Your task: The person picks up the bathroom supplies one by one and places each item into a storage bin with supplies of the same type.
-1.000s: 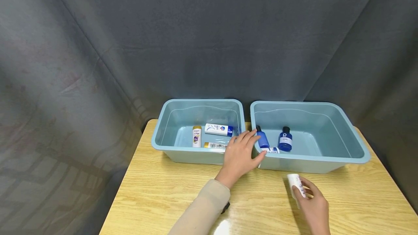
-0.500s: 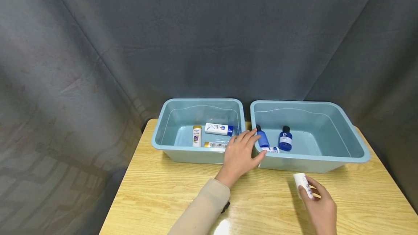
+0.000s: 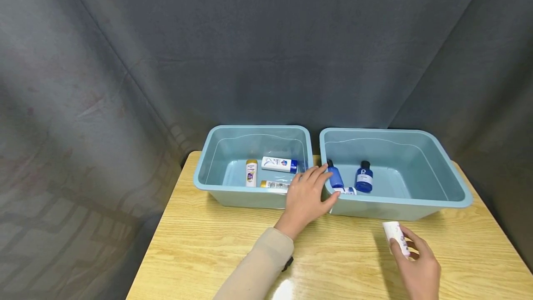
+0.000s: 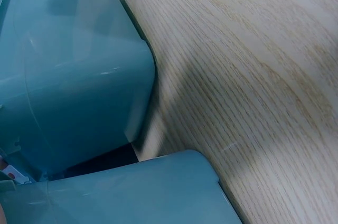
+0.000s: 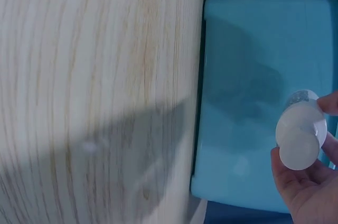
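Note:
My right hand (image 3: 418, 263) pinches a small white bottle (image 3: 396, 237) printed in purple, tilted over the table before the right bin. Its round white cap (image 5: 299, 149) faces the camera in the right wrist view. My left hand (image 3: 306, 200), fingers spread, lies over the facing rims of the left bin (image 3: 245, 190) and the right bin (image 3: 391, 202). Below its fingertips in the right bin is a blue bottle (image 3: 335, 177). Another blue bottle (image 3: 364, 179) with a black cap lies farther right. A white-and-blue container (image 3: 349, 191) is partly hidden by the front rim.
Inside the left bin lie a gold-capped white bottle (image 3: 251, 175), a blue-capped white bottle (image 3: 276, 165) and another gold-capped one (image 3: 274, 184), partly covered by my left hand. A wooden table (image 3: 200, 249) bears both bins. Grey curtain (image 3: 266, 59) hangs behind and at the sides.
My right hand has moved steadily to the right with the white bottle in its grip. The left hand and both bins have stayed in place.

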Action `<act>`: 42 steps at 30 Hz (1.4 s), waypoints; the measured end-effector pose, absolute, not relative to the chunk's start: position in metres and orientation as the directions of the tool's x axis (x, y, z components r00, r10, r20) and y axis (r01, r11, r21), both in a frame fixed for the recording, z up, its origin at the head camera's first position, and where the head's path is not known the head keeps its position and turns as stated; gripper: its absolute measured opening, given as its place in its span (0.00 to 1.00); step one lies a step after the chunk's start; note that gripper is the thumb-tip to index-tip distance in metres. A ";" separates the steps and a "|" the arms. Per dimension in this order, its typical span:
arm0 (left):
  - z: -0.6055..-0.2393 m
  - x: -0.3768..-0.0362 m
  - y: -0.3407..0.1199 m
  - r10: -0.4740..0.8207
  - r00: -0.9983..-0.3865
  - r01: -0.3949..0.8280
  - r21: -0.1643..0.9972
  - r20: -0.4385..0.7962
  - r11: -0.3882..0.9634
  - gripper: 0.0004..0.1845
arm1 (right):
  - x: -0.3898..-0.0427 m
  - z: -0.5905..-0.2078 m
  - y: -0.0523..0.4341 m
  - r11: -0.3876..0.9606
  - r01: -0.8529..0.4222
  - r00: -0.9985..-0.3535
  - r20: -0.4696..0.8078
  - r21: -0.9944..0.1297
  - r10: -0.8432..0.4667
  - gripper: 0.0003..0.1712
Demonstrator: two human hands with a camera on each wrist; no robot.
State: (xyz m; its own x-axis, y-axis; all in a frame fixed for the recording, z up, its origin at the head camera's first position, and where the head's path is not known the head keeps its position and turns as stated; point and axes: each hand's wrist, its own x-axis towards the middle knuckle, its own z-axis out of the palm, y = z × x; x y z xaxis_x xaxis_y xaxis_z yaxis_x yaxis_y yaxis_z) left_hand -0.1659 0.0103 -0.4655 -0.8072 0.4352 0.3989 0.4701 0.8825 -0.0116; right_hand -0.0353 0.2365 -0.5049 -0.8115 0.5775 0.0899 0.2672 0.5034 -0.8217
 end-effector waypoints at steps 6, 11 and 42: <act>-0.465 -0.166 0.010 0.436 -0.810 0.468 -0.016 0.391 0.884 0.31 | -0.034 -0.499 0.241 0.535 0.272 -0.804 0.116 -0.800 0.583 0.24; -0.465 -0.165 0.010 0.435 -0.811 0.466 -0.017 0.391 0.884 0.32 | -0.033 -0.494 0.244 0.525 0.308 -0.788 0.098 -0.793 0.608 0.24; -0.465 -0.165 0.011 0.430 -0.803 0.470 -0.005 0.412 0.883 0.31 | -0.050 -0.458 0.244 0.571 0.004 -0.716 0.396 -0.821 0.575 0.24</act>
